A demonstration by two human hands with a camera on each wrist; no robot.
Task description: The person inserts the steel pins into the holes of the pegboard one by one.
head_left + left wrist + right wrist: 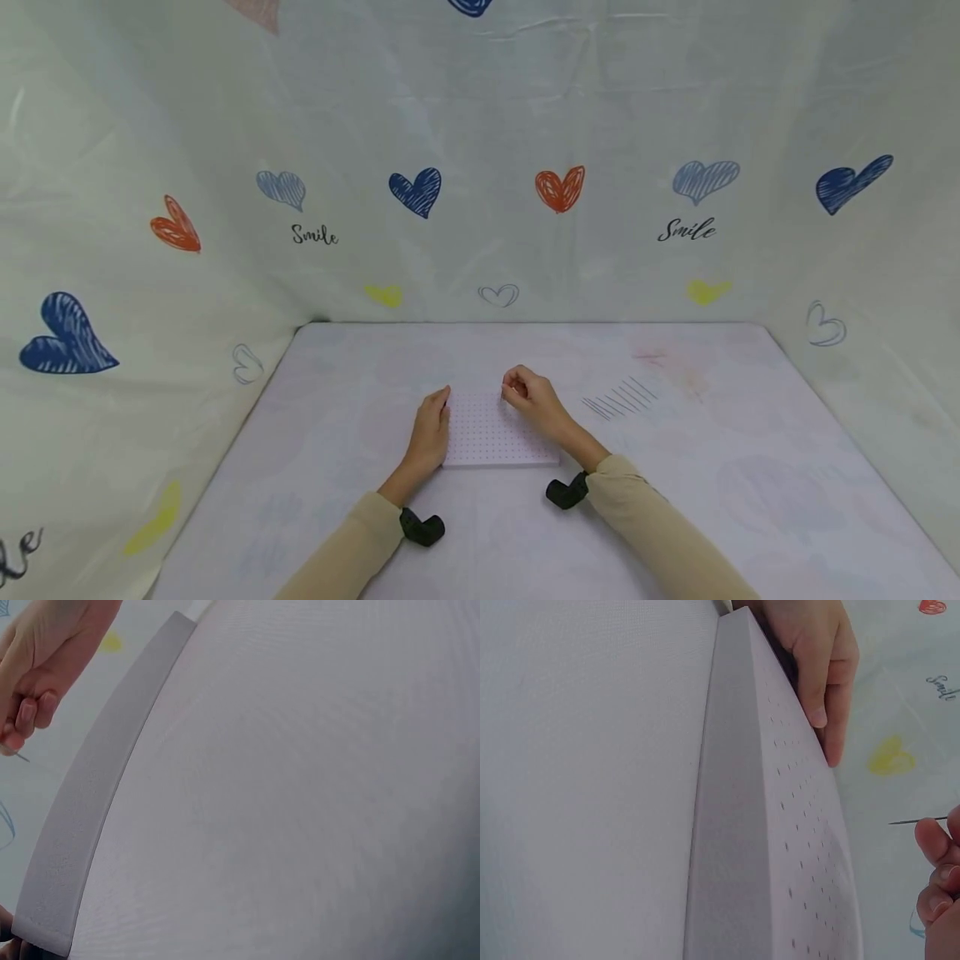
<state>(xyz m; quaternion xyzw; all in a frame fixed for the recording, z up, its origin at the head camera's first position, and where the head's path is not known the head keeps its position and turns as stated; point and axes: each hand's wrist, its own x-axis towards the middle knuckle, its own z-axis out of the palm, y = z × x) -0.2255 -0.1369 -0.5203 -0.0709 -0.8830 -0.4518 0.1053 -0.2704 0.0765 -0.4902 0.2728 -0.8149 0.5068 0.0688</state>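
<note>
A white foam board [495,433] with a grid of small holes lies flat on the table. My left hand [433,425] rests along its left edge with the fingers fairly straight; in the right wrist view these fingers [821,675] lie against the board's [780,825] far side. My right hand [516,390] hovers over the board's far right corner and pinches a thin dark pin [919,820] between thumb and fingertips. In the left wrist view the pin's tip [21,756] sticks out below the right hand [30,682], past the board's edge [97,802].
Several thin dark pins [619,397] lie in a row on the table to the right of the board. White cloth printed with hearts walls in the table [750,467] at the back and on both sides. Black wrist cameras [422,527] sit on both forearms.
</note>
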